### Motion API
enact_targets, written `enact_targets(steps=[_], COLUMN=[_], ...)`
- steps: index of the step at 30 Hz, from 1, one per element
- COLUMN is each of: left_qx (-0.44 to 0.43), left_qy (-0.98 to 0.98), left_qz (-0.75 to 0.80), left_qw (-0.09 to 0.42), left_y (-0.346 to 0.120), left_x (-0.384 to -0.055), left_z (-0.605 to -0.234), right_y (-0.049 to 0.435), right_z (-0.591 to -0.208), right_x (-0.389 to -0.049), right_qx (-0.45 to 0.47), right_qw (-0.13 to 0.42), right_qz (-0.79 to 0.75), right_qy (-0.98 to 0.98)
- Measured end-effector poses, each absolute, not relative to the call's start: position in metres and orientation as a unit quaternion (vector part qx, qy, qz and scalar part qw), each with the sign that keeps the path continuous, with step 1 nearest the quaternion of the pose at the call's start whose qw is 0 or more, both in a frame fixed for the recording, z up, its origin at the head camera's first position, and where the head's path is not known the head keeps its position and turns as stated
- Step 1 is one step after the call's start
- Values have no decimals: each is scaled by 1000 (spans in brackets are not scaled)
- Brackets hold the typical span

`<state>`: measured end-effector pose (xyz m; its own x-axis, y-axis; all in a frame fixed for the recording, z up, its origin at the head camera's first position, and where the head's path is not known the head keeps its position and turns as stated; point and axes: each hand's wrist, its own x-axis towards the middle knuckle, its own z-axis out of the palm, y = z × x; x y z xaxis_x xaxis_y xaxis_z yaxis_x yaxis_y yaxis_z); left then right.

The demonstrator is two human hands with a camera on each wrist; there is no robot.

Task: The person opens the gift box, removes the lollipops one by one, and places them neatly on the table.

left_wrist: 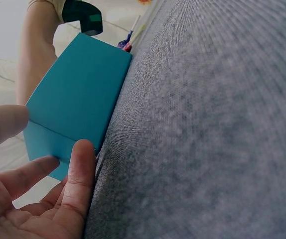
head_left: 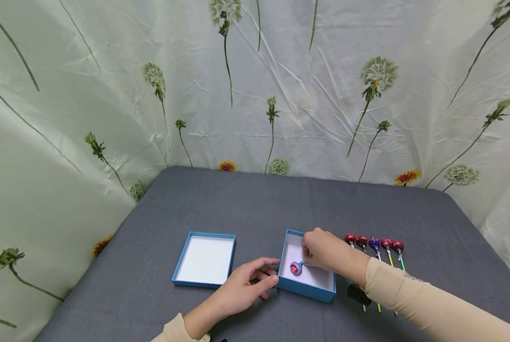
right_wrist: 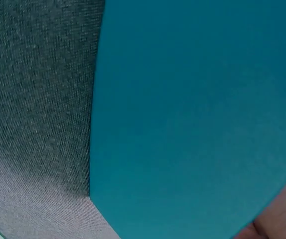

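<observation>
A blue box (head_left: 308, 289) with a white inside stands on the grey cloth. Inside it my right hand (head_left: 329, 251) pinches a lollipop (head_left: 296, 268) in a blue-and-red wrapper near the stick; the fingertips are partly hidden. The lollipop's head points left, low over the box floor. My left hand (head_left: 246, 285) is at the box's left side, its fingers loosely bent. In the left wrist view its fingers (left_wrist: 82, 164) touch the box's outer wall. The right wrist view is mostly filled by the box wall (right_wrist: 183, 124), with only a bit of the hand at the lower right.
A matching blue lid (head_left: 207, 260), white inside, lies left of the box. Right of the box several lollipops (head_left: 374, 243) lie in a row, heads away from me, their sticks partly under my right forearm. A flowered curtain (head_left: 323, 95) hangs behind the table.
</observation>
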<state>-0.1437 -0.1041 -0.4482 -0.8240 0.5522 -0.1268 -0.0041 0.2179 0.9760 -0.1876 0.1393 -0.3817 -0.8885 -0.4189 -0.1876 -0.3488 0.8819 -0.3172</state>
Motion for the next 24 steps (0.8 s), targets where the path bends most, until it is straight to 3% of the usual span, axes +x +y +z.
enact_targets(steps=[8,24], left_qx=[184,184], left_qy=[742,748], left_qz=[600,596], left_qw=[235,227], left_y=[-104,-104], left_x=[-143,-144], left_z=[-450,-450], right_y=[138,153], right_z=[-390,-352], right_x=[-186,-198], right_qx=[-189,-194], right_qw=[113,229], right_qz=[-147,-204], right_qy=[964,932])
